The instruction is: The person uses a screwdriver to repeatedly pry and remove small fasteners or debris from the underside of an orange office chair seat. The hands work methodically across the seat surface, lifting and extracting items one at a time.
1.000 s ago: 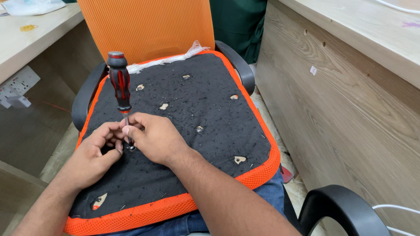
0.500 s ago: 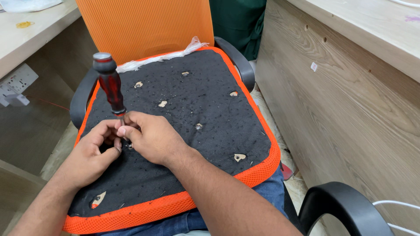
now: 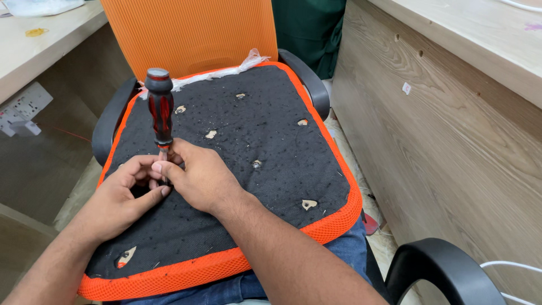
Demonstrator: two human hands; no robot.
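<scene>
Both hands (image 3: pixel 164 181) steadying screwdriver (image 3: pixel 160 110), seat base (image 3: pixel 248 141)

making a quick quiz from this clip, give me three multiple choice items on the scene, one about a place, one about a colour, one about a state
1. Where does the seat pad lie?
A. Across the person's lap, in front of an orange chair back
B. On the wooden desk
C. Flat on the floor

2. What colours is the screwdriver handle?
A. Blue and white
B. Red and black
C. All green

3. How does the screwdriver stand?
A. Lying flat on the pad
B. Hanging from the armrest
C. Nearly upright, tip down at the pad

Answers:
1. A, blue trousers show under the pad's orange edge and the chair back rises behind it.
2. B, red strips run along the black grip.
3. C, the handle points up while the left hand and the right hand pinch its shaft near the tip.
</scene>
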